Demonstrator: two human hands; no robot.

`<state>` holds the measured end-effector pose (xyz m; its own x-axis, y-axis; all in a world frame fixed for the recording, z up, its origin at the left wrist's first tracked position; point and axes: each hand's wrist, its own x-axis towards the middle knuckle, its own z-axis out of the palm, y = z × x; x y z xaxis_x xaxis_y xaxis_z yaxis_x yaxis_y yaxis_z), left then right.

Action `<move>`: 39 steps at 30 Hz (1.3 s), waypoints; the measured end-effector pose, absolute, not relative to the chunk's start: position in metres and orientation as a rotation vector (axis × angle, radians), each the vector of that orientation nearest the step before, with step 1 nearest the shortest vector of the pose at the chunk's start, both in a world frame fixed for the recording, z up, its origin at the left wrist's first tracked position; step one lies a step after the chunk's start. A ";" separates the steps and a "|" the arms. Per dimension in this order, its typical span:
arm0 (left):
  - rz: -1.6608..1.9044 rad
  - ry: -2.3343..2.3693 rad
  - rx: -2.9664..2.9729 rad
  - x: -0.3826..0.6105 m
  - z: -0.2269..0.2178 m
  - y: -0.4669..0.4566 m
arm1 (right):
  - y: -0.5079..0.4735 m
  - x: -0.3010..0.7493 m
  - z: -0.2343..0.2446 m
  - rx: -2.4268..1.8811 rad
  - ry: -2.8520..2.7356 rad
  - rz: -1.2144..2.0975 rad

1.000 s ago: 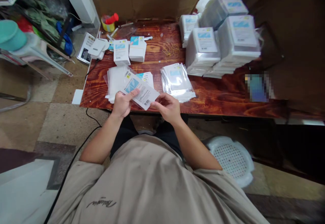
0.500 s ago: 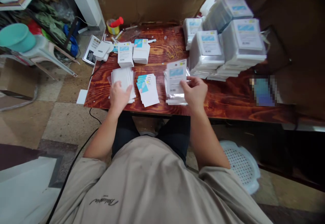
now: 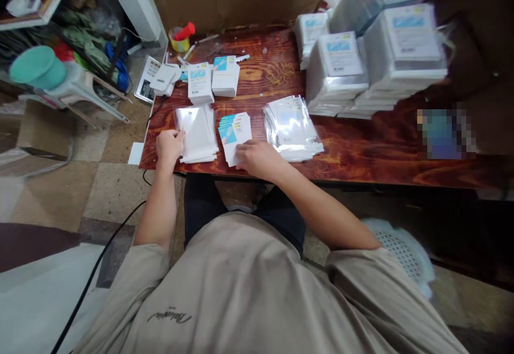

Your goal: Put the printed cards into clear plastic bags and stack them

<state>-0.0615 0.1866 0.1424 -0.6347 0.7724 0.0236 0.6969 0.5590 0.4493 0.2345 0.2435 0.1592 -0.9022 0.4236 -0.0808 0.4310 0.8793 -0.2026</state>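
At the left edge of a pile of white-looking clear plastic sleeves [image 3: 197,129], my left hand [image 3: 168,146] has its fingers closed on the side of a sleeve. My right hand [image 3: 259,157] reaches across to the fanned printed cards [image 3: 229,148], thumb and fingers closed at the right edge of a white card. Blue pictures show on the cards' upper left. To the right lies a loose stack of filled, shiny packets [image 3: 292,123], touched by neither hand.
Tall stacks of packed packets [image 3: 341,70] stand at the table's [image 3: 349,156] back right. Two card stacks [image 3: 199,83] sit behind the sleeves, near a tape roll [image 3: 179,40] and rubber bands [image 3: 281,75]. A perforated stool [image 3: 401,247] is below at right.
My right hand has left the packet on the right-hand stack and moved left to the fanned cards. My left hand has slid from the top of the sleeves to their left edge.
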 end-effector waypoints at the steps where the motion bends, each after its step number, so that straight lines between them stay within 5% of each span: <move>1: 0.616 2.618 1.298 -0.061 0.144 0.184 | 0.242 0.233 0.161 0.662 2.979 -0.298; 4: 0.760 2.643 1.380 -0.055 0.146 0.180 | 0.238 0.233 0.164 0.592 2.961 -0.220; 7: 1.268 2.414 1.147 -0.042 0.144 0.183 | 0.237 0.240 0.163 0.661 2.982 -0.248; 11: 1.674 1.829 0.666 -0.019 0.140 0.194 | 0.236 0.261 0.162 1.335 3.266 -0.528; 14: 1.742 1.664 0.521 -0.001 0.145 0.201 | 0.224 0.276 0.165 2.053 3.198 -1.377; 17: 1.752 1.591 0.457 0.015 0.152 0.205 | 0.206 0.281 0.164 1.944 2.567 -2.361; 19: 1.740 1.554 0.450 0.024 0.155 0.206 | 0.196 0.278 0.158 1.801 2.253 -2.583; 28: 1.786 1.405 0.536 0.051 0.149 0.200 | 0.193 0.255 0.129 2.346 2.386 -2.506; 39: 1.704 1.216 0.594 0.085 0.151 0.174 | 0.182 0.234 0.120 2.050 2.171 -2.893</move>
